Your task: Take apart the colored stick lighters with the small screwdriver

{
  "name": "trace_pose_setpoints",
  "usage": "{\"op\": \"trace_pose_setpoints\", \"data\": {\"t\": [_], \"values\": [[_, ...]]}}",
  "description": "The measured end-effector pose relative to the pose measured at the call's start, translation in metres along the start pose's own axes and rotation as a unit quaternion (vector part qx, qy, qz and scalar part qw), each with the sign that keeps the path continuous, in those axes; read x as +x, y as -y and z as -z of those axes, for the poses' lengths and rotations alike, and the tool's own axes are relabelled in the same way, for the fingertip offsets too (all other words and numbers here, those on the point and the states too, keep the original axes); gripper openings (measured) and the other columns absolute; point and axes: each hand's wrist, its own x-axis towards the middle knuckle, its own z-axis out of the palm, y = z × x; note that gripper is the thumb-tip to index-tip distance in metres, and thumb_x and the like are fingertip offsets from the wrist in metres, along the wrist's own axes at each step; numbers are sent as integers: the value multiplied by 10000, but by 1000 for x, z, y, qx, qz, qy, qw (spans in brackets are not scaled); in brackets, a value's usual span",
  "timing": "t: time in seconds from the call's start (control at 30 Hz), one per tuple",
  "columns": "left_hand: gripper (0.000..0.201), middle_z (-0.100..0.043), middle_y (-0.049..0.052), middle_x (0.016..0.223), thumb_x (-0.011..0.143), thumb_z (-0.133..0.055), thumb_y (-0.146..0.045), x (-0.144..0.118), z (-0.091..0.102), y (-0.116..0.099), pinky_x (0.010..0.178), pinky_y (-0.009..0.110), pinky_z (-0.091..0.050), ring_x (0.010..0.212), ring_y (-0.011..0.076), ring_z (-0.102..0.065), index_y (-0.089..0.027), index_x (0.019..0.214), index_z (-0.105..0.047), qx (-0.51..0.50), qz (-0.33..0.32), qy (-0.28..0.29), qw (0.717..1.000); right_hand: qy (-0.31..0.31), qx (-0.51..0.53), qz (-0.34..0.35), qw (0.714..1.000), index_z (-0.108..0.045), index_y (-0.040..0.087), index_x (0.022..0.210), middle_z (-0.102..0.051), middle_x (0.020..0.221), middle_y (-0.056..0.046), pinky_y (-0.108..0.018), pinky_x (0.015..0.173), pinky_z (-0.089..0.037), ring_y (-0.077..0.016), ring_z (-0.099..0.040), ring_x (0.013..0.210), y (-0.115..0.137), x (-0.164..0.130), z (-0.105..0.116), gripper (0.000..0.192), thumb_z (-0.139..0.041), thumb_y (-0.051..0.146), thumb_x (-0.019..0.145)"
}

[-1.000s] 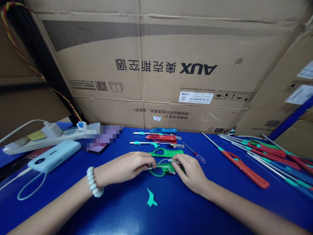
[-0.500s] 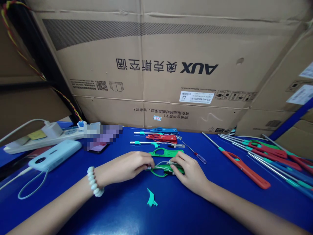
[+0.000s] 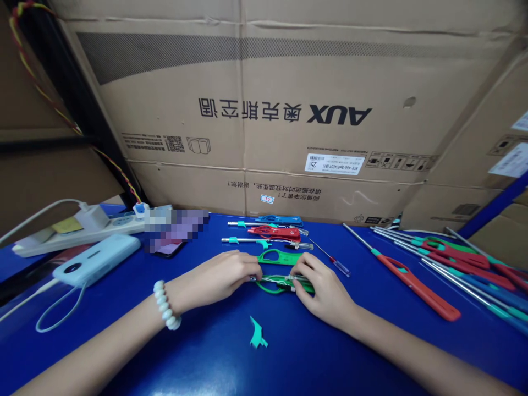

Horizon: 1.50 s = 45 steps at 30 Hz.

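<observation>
- Grip: two bare hands, both narrow. Left hand (image 3: 235, 271) pinches one small metal tip (image 3: 253, 279) at the left end of the work; right hand (image 3: 324, 287) has thumb and fingers closed about one small pale part (image 3: 289, 278) at the right end, detail too small to tell.
- Between and below them: one near green shell (image 3: 268, 291), mid-table; thin white wires (image 3: 274, 277) above it, number unclear.
- Just beyond: one far green shell (image 3: 284, 258), its right end close to the right hand.
- Near side: one curved teal piece (image 3: 257, 333), loose, well apart from both hands.
- Farther: one red shell (image 3: 276, 233), one blue shell (image 3: 282, 220), two silver tubes (image 3: 249, 240) pointing left.
- Right of these: one screwdriver (image 3: 341, 268), handle toward near right.
- Right side: one orange-red lighter (image 3: 424, 291) on its own; farther right, overlapping lighters (image 3: 457, 256), at least four.
- Left side: one light-blue power bank (image 3: 99, 259), one white power strip (image 3: 58, 242), one phone (image 3: 169, 248), partly pixelated.
- Left wrist: one beaded bracelet (image 3: 166, 306).
- Far: printed cardboard (image 3: 264, 71), lettering upside down.
</observation>
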Motion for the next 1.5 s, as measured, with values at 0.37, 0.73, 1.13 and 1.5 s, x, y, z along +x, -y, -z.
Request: {"op": "trace_pose_setpoints", "data": {"t": [0.37, 0.73, 1.13, 1.5], "values": [[247, -639, 43, 909, 958, -376, -100, 1, -1, 1, 767, 288, -434, 859, 175, -597, -178, 972, -610, -1, -13, -24, 1000, 28, -51, 49, 997, -613, 182, 851, -575, 833, -56, -329, 701, -477, -195, -537, 798, -1, 3, 7, 139, -493, 112, 857], [242, -618, 48, 917, 954, -386, -102, -1, -1, 6, 775, 282, -446, 877, 173, -596, -177, 998, -611, -19, 1, -38, 999, 55, -99, 82, 990, -626, 184, 862, -594, 827, -51, -319, 688, -470, -185, -560, 755, 0, 5, 10, 104, -529, 155, 881], [210, -579, 32, 928, 931, -412, -65, -1, -5, 10, 727, 275, -440, 829, 168, -584, -178, 983, -582, -16, 22, -19, 999, 58, -177, 107, 977, -635, 171, 805, -591, 811, -62, -314, 644, -439, -185, -539, 711, -1, 4, 7, 145, -522, 174, 896], [240, -572, 24, 854, 921, -400, -43, 1, -10, 9, 676, 250, -435, 759, 150, -586, -164, 869, -600, 42, 27, -19, 999, 41, -188, 122, 974, -640, 175, 775, -562, 759, -41, -292, 622, -386, -164, -496, 665, -4, 3, 3, 160, -536, 176, 896]]}}
